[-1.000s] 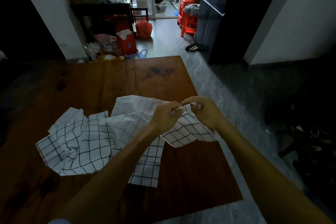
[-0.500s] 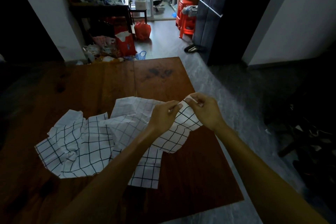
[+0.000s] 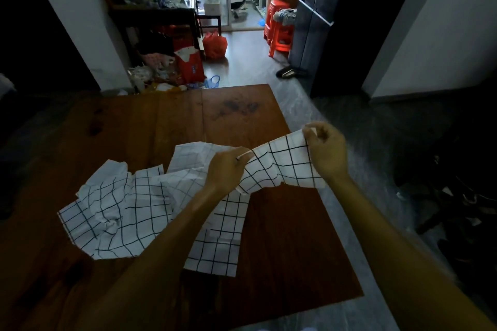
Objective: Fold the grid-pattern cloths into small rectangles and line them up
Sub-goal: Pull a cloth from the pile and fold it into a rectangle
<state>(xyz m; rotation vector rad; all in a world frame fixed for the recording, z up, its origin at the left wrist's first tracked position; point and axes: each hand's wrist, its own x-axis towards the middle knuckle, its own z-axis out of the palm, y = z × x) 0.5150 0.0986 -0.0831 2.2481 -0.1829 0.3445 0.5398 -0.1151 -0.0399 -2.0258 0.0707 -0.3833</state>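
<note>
While held: one cloth [image 3: 279,166], two hands.

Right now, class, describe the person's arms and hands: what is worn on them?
Both forearms are bare up to the frame's edge: no sleeves show. The left hand and right hand wear no gloves; no watch, ring or bracelet is visible in the dim light.

A single head-worn, wide-angle camera looks forward and down, close over the dark reddish-brown wooden bench [image 3: 236,115] (edges bowed by the lens), toward the doorway beyond.
</note>
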